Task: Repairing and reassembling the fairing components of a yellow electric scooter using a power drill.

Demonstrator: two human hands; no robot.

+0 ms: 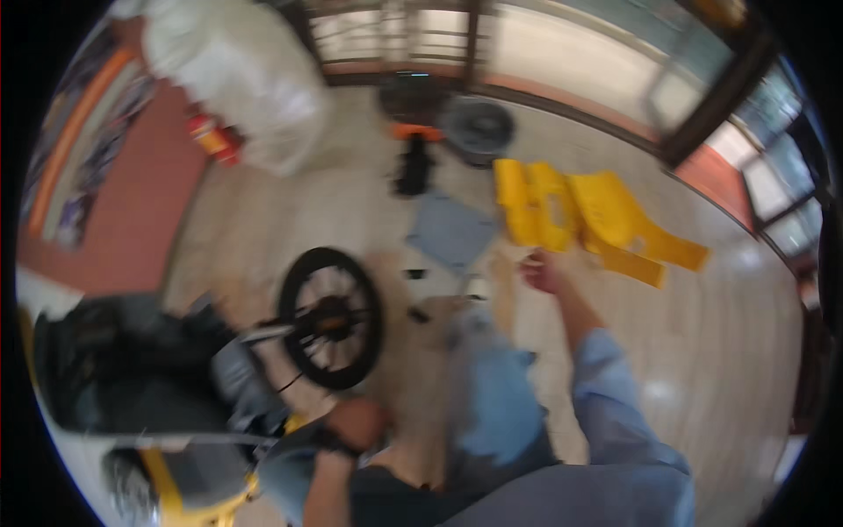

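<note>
The right hand (pixel 543 270) reaches forward to the near edge of the yellow plastic panels (pixel 580 215) lying on the floor (pixel 720 351), their long axis running away to the right. Its fingers look pinched, but blur hides on what. The left hand (pixel 356 423) rests low, closed, just below the small black wheel (pixel 331 318).

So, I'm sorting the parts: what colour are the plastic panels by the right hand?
Bright yellow plastic panels, seen in the head view.
</note>
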